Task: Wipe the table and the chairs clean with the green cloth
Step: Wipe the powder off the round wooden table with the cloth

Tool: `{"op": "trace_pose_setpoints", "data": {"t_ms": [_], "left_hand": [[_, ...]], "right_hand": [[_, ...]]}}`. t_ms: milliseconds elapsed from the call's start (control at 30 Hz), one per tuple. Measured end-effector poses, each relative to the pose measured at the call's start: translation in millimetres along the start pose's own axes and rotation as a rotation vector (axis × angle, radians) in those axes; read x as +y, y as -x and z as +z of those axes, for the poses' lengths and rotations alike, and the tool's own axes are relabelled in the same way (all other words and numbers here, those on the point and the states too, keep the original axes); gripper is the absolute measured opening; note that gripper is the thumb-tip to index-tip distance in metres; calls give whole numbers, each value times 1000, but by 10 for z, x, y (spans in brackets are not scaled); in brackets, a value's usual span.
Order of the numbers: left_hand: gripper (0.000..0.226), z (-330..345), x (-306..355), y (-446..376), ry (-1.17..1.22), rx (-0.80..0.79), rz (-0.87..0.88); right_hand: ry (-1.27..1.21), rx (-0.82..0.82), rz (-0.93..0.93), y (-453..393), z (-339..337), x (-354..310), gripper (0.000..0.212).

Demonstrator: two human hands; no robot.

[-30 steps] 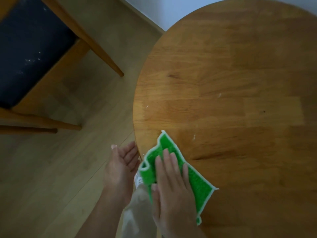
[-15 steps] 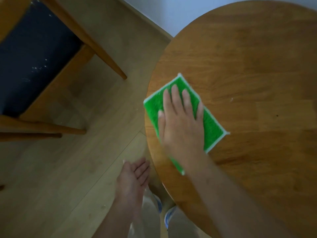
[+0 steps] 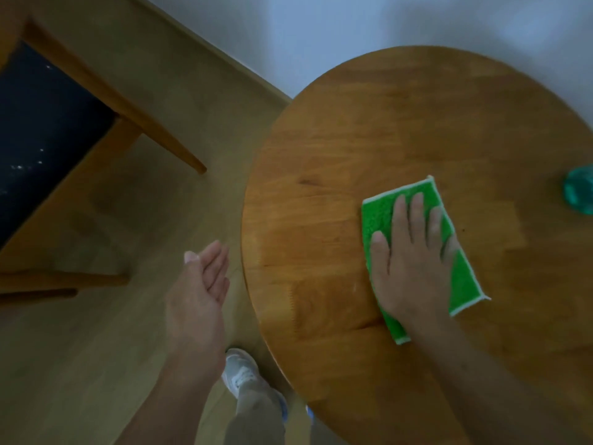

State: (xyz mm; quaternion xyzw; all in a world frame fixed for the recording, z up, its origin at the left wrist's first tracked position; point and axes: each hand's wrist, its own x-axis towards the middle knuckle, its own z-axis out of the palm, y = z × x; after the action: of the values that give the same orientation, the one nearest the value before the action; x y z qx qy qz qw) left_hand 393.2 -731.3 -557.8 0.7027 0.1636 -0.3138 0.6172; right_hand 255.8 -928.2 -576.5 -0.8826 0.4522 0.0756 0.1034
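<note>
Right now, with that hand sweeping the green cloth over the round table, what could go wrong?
1. The right hand presses the green cloth flat and is not far from a teal object at the table's right side; a wide stroke might knock it.
2. The left hand hangs open off the table edge, so nothing steadies the table if the push is hard.

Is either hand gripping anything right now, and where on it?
Nothing is gripped. The right hand presses flat on the middle of the green cloth on the table; the left hand is empty.
</note>
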Motion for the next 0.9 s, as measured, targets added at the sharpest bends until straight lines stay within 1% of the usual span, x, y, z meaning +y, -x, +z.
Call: {"op": "trace_pose_setpoints", "data": {"t_ms": [33,100,167,233,300,367,500,567,633,700,767,900], "left_hand": [[39,88,3,24,-44,-3,23],[36,248,3,100,-244,-7,112],[44,387,-42,179,-438,52,196],[55,484,-35,243,-509,113,222],[55,573,22,210,-571,135,257],[54,632,74,99,-617,140,277],[56,752,112,-149,-678,165,271],[57,850,50,-168,-743,215,299],[59,930,-22,-155,-829,305,343],[59,977,-60,-149,-878,379,360],[60,1001,-75,-153,-918,408,365],[60,1070,-47,-148,-972,426,376]], "right_hand": [[14,-21,-47,175,46,-108,67],[31,-53,-202,525,139,-313,64],[26,-81,-379,793,212,-373,63],[13,-135,-526,868,203,-275,60],[12,-147,-574,677,128,-38,58],[32,-100,-486,360,39,276,58],[-1,-7,-123,-458,-220,949,63],[-17,25,25,-763,-311,1122,64],[-26,45,114,-891,-324,1098,62],[-35,51,166,-886,-294,966,62],[-31,51,176,-829,-261,839,63],[-4,2,70,-734,-257,565,64]]}}
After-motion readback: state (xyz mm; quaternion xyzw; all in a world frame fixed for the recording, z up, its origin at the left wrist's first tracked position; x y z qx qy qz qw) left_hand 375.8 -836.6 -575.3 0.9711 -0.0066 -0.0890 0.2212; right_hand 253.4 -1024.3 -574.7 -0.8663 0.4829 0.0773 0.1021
